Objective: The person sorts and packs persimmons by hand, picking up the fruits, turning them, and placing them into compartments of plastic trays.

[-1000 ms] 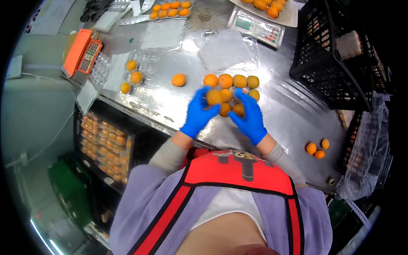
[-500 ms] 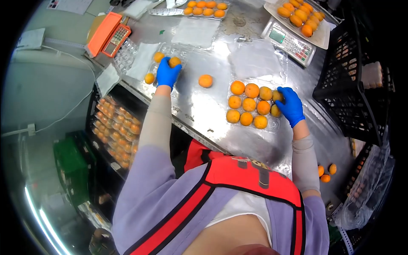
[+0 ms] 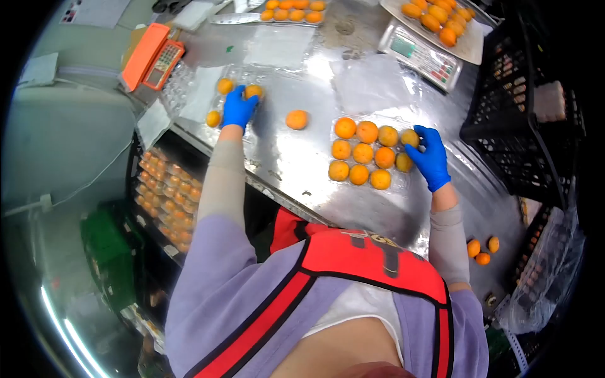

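In a blue glove, my left hand (image 3: 239, 108) is over a clear plastic tray (image 3: 268, 77) at the left, its fingertips beside an orange fruit (image 3: 254, 91); whether it grips a fruit under the palm is hidden. My right hand (image 3: 428, 154), also gloved, has its fingers apart at the right edge of the filled fruit tray, touching or nearly touching a yellow-green fruit (image 3: 409, 138). Rows of orange fruit (image 3: 363, 153) fill most of that tray. Between the two trays a single orange fruit (image 3: 297, 120) lies on the metal table (image 3: 287, 151).
A scale (image 3: 421, 53) bears a plate of fruit at the back right, beside a black crate (image 3: 504, 151). An orange scale (image 3: 150, 58) stands at the left. Loose fruits (image 3: 483, 258) lie at the lower right; packed fruit (image 3: 167, 195) is below the table's left edge.
Since the first frame my left hand has moved from the filled tray to the left tray, and my right hand to the filled tray's right edge. The view has shifted too.
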Motion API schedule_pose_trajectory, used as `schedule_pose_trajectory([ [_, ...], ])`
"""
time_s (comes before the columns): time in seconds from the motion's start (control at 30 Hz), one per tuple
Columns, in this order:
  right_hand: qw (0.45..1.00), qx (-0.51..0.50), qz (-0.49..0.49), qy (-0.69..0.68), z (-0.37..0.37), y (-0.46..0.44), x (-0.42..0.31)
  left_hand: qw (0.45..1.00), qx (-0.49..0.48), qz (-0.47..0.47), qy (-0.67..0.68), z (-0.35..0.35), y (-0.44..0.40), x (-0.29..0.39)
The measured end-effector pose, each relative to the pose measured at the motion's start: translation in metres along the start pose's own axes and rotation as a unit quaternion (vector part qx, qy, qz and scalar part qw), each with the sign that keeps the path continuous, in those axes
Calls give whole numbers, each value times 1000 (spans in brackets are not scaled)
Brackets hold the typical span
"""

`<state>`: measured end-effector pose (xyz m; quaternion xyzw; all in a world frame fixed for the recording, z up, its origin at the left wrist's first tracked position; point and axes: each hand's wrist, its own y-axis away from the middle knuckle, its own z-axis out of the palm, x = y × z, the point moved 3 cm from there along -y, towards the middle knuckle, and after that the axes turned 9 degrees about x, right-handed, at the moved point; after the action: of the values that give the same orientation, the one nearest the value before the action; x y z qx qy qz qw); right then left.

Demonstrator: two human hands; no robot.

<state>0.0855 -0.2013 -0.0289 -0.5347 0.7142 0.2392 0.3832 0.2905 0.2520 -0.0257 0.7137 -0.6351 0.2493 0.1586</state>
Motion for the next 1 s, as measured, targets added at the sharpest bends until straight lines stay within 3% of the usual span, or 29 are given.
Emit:
schedule_pose_trajectory([
  [0.03, 997, 22, 19, -69, -3, 6, -8, 992, -52, -83, 84, 1, 5, 4],
  [0.07, 993, 24, 12, -114, -2, 9, -14, 990, 21, -49, 133, 25, -6, -35],
  [0.1, 992, 39, -33, -112, -2, 11, -21, 993, 21, -43, 106, 19, -1, -25],
  [0.17, 992, 41, -44, -115, -8, 13, -48, 961, 176, 145, -154, 14, 8, -8],
  [0.2, 992, 41, -45, -115, -7, 14, -56, 961, 177, 145, -154, 12, 13, 5],
  [0.27, 986, 64, -80, -132, -6, 16, -72, 958, 189, 217, -23, 6, 34, 65],
  [0.3, 986, 64, -80, -132, -4, 16, -78, 971, 95, 193, 102, 13, 49, 91],
  [0.33, 984, 70, -125, -110, -2, 16, -87, 966, -54, 109, 230, 15, 74, 127],
  [0.4, 983, 57, -162, -71, 1, 17, -109, 886, -278, 73, 363, 22, 126, 181],
  [0.47, 969, 62, -232, -50, 10, 19, -122, 835, -344, 133, 409, 39, 159, 204],
  [0.5, 962, 67, -260, -43, 13, 20, -123, 856, -268, 278, 344, 42, 164, 213],
  [0.57, 963, 47, -265, -17, 4, 18, -112, 851, -337, 100, 391, 55, 158, 212],
  [0.63, 978, 65, -88, -177, -14, 12, -88, 827, -296, 50, 475, 68, 132, 195],
  [0.7, 980, 88, -4, -180, -32, 10, -42, 905, -168, 76, 382, 73, 83, 164],
  [0.73, 981, 96, 17, -169, -38, 13, -22, 897, -120, 14, 424, 72, 62, 146],
  [0.77, 981, 97, 18, -169, -39, 19, -11, 938, -39, 54, 339, 62, 36, 130],
  [0.8, 989, 66, 31, -126, -38, 26, -2, 931, 13, 72, 357, 59, 13, 108],
  [0.87, 997, 12, 41, -59, -31, 41, -3, 954, 112, 80, 267, 48, -22, 71],
  [0.9, 996, -5, -55, 66, -22, 47, 6, 966, 136, 54, 212, 37, -27, 65],
  [1.0, 987, 25, -120, 106, -3, 60, 0, 973, 171, 24, 153, 33, -47, 32],
])
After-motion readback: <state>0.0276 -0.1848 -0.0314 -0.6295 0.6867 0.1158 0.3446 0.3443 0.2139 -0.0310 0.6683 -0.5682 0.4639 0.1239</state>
